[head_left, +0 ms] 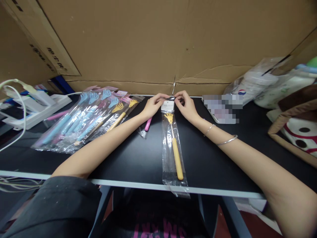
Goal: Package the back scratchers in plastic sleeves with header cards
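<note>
A yellow back scratcher (176, 155) with a hand-shaped head lies lengthwise in front of me inside a clear plastic bag (167, 165). A white label (167, 105) sits at the bag's far end. My left hand (153, 106) is closed, its fingertips pinching the far edge of the bag at the left. From the other side, my right hand (185, 105) pinches that same edge, thumb and finger together. A thin shiny strip (174, 86) rises between my hands; I cannot tell whether it belongs to the bag. Beside my left hand lies a pink handle (148, 124).
Several bagged back scratchers (91, 112), blue and yellow, are piled at the left. Behind them stand a white power strip (42, 112) and cables. At the right are a blurred-out flat object (220, 109), a bagged cup (257, 82) and a brown-trimmed bag (297, 122). Cardboard (148, 39) walls the back.
</note>
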`<action>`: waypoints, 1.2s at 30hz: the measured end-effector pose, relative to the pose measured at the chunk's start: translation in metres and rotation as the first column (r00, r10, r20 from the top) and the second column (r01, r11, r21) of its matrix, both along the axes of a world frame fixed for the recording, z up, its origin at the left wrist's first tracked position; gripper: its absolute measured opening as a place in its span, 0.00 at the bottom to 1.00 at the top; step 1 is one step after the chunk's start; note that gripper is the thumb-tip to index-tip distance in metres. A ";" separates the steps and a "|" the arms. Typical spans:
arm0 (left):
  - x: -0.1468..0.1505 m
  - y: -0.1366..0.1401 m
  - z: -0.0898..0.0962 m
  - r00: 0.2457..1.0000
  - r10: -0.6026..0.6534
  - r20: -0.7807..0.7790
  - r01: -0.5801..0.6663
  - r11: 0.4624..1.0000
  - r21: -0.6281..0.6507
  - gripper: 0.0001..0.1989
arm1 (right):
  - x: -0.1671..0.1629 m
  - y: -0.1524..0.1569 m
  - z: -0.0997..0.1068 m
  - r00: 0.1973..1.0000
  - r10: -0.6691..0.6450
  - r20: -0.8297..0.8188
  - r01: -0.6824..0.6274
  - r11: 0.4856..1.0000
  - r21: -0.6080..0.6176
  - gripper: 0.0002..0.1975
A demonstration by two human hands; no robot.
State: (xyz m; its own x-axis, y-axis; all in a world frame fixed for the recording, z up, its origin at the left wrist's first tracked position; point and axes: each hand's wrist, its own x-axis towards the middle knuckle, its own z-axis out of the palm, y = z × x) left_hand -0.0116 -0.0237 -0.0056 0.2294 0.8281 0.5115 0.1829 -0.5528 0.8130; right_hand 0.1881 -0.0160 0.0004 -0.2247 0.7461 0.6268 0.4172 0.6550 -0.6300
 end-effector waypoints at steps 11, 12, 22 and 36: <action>0.002 -0.011 0.009 0.987 0.067 -0.147 -0.068 0.998 -0.005 0.13 | 0.000 0.002 0.000 0.999 0.049 -0.014 -0.050 0.995 -0.090 0.08; 0.002 -0.012 0.009 0.982 0.077 -0.172 -0.078 0.997 -0.003 0.13 | 0.000 0.002 0.000 0.998 0.065 -0.003 -0.065 0.993 -0.100 0.09; -0.001 -0.008 0.006 0.983 0.019 -0.180 -0.010 0.999 0.050 0.18 | -0.003 -0.001 0.001 0.991 0.130 0.035 -0.124 0.983 -0.132 0.10; 0.002 0.000 -0.002 0.997 -0.018 -0.081 0.017 1.000 -0.006 0.11 | -0.002 -0.002 0.002 0.989 0.124 0.082 -0.114 0.987 -0.116 0.06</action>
